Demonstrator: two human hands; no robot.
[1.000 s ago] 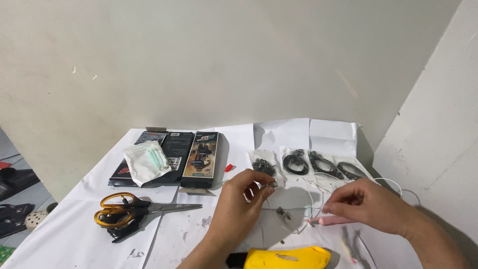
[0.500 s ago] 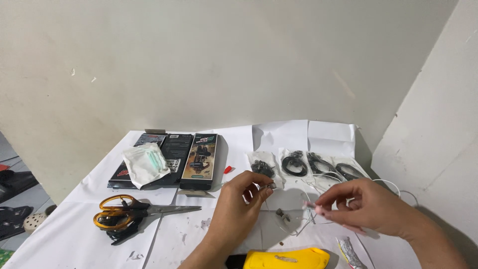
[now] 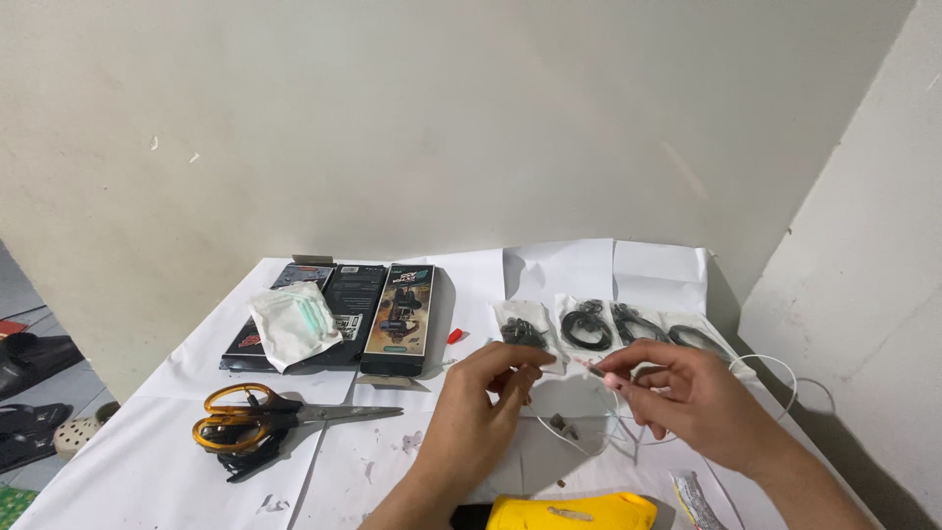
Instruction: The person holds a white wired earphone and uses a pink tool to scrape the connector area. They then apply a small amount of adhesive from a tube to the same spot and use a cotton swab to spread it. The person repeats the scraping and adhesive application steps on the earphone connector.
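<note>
Wire (image 3: 574, 365) pinched between hands (image 3: 579, 397)

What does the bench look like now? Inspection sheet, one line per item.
Surface: table covered in white paper, scuffed and marked.
Job's things: thin white wire pinched between both hands; small dark parts on the paper beneath.
Clutter: scissors, dark boxes, white pouch, yellow tool, small red bit.
Grippers: left hand and right hand close together, fingertips closed on the wire.
Cables: black coils in clear bags; white loop trailing right.
Surroundings: bare wall; shoes on floor, left.
</note>
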